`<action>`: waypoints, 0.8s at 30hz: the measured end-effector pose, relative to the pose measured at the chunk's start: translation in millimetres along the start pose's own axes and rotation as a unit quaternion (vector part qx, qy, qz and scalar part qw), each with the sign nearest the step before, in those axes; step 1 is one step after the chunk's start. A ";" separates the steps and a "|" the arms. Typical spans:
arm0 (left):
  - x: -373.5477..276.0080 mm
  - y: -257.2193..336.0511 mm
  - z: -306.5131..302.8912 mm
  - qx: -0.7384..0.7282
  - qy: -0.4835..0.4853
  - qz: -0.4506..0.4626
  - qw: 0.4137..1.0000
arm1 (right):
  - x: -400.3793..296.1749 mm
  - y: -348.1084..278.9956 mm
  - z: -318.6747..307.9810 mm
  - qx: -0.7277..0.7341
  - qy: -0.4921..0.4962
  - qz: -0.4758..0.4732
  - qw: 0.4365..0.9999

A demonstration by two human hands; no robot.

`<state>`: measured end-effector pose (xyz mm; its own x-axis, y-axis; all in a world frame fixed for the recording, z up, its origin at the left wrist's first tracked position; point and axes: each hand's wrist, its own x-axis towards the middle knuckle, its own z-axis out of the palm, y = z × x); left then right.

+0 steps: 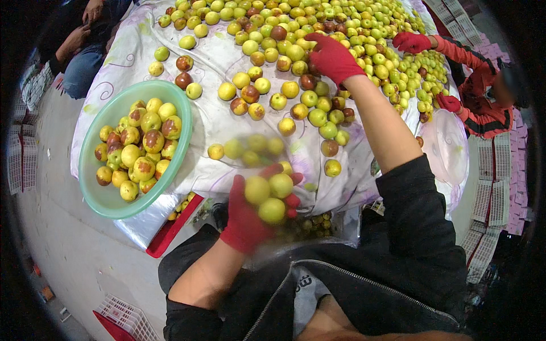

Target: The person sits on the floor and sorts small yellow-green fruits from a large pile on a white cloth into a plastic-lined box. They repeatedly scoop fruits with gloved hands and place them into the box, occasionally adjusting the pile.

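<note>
My left hand, in a red glove, is palm up and cradles several yellow-green jujubes near the table's front edge. My right hand, also red-gloved, reaches palm down into the spread of jujubes on the table. Its fingers curl over fruit there, and their undersides are hidden, so any grip is unclear. Loose jujubes, yellow-green and brown-blotched, lie below that hand. To the left, a pale green plastic basin holds many brown-patched jujubes. A hazy blur covers the area around my left hand.
A white patterned cloth covers the table. Across on the right, a person with red gloves handles fruit beside a translucent basin. Another person's hands show upper left. Below the table edge are jujubes; plastic crates stand around.
</note>
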<state>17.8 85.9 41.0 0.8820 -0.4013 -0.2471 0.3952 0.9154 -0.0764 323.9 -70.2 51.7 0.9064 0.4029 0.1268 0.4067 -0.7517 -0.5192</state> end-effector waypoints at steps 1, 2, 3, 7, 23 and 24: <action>-0.1 1.1 1.5 0.003 0.017 0.005 1.000 | 3.5 -1.4 3.4 -0.005 -0.001 -0.007 1.000; 0.3 2.0 3.7 0.006 0.035 0.012 0.999 | 7.9 -3.9 9.2 -0.064 -0.045 -0.054 0.995; 0.9 3.0 6.2 0.008 0.054 0.020 0.998 | 12.0 -8.0 16.8 -0.133 -0.101 -0.075 0.983; 10.1 15.4 18.2 0.070 0.083 0.057 0.992 | 30.2 -13.3 25.7 -0.047 -0.225 -0.048 0.972; 20.4 34.9 23.1 0.080 0.074 0.112 0.988 | -57.7 -25.7 -11.5 0.155 0.000 -0.032 0.987; 19.9 35.1 22.3 0.081 0.051 0.101 0.990 | -22.8 -3.1 -13.4 0.092 0.060 -0.080 0.991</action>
<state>55.0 109.3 55.0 0.9200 -0.1971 -0.3386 0.2562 0.9565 0.1393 303.5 -84.0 61.8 0.8434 0.4362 0.3137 0.5289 -0.5712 -0.6277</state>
